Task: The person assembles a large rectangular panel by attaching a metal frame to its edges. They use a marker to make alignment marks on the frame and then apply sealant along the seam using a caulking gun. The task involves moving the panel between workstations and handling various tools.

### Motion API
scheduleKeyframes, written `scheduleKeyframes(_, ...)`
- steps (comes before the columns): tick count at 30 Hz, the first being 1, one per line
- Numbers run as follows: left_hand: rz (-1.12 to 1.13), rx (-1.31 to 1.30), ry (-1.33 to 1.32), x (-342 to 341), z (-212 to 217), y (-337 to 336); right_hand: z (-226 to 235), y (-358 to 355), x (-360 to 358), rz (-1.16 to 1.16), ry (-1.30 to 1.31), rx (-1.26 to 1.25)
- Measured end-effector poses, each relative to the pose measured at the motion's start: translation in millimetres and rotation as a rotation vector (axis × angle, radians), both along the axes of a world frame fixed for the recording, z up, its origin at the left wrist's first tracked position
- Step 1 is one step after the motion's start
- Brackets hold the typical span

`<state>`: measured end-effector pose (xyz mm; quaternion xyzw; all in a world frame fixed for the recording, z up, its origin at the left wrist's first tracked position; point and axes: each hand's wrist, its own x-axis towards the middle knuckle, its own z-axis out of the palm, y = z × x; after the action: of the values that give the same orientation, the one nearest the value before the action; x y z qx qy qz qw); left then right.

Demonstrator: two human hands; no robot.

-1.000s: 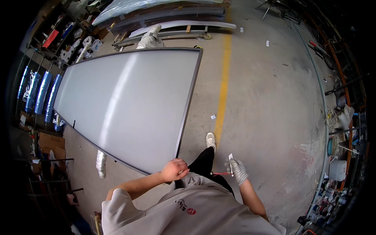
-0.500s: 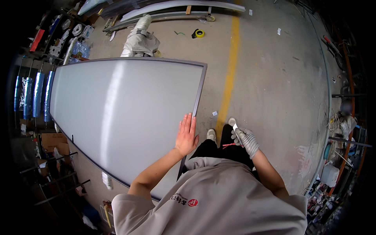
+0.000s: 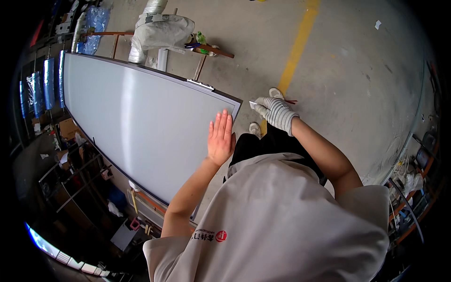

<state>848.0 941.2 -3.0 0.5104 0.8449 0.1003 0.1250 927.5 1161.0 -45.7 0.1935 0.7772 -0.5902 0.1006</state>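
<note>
A large pale grey panel with a dark frame lies flat, its broad face up, stretching from the person's left side to a right-hand end just beside the body. Of the two hands, the bare left hand is spread flat, palm down with the fingers straight and close together, on the panel at its right-hand edge, not far from the far right corner. The right hand, in a grey-and-white striped glove, is curled around a small white piece, whose tip points toward that same corner and sits just beside it. A thin dark red item shows beyond the glove; whether it is held cannot be told. A metal fitting sits along the panel's far edge, toward the far right corner. Past that edge stands a bulky white wrapped bundle, with a green item on a brown bar to its right. Blue-wrapped rolls hang beyond the panel's left end, and a yellow stripe runs along the floor.
</note>
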Motion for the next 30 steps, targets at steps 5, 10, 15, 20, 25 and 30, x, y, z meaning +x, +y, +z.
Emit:
scheduleKeyframes(5, 0.035, 0.003, 0.044, -2, -8, 1, 9, 26, -29, 0.194, -0.077, 0.138)
scheduleKeyframes(10, 0.039, 0.019, 0.003, -5, -7, 2, 11, 29, -46, 0.318, -0.11, 0.217)
scheduleKeyframes(15, 0.041, 0.047, -0.006, -9, -7, 3, 12, 28, -51, 0.376, -0.131, 0.145)
scheduleKeyframes(20, 0.069, 0.052, 0.002, -10, -4, 4, 52, 40, -57, 0.477, -0.008, 0.011)
scheduleKeyframes(25, 0.07, 0.06, 0.005, -11, -1, 5, 18, 31, -54, 0.283, -0.038, 0.069)
scheduleKeyframes(30, 0.058, 0.105, -0.068, -16, 4, 6, 32, 42, -67, 0.314, 0.013, -0.206)
